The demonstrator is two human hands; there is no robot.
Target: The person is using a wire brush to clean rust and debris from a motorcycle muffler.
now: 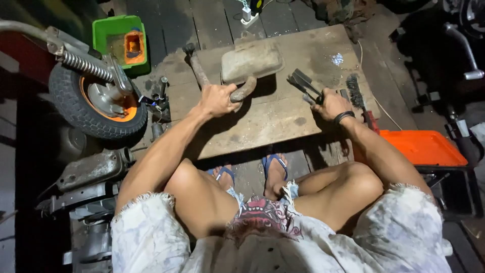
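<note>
Gripping the bent pipe of a rusty muffler (251, 61) w/ the left hand (216, 99), fingers wrapped tight round the curve near where it meets the body. The muffler lies flat on a worn wooden board (283, 126) on the floor, just ahead of the knees. Right hand (331, 103) is closed on a pair of dark pliers (304, 84), jaws pointing toward the muffler but not touching it.

Progress, judging by looks: muffler is still heavily rusted and dirty, so the work seems at an early stage; wire brush (356, 91) lies unused beside the right hand.

Count: 1 muffler on board, 1 pliers, 1 brush, 1 wheel (96, 101), 1 green tub (113, 33), 1 orange tray (424, 147).
</note>
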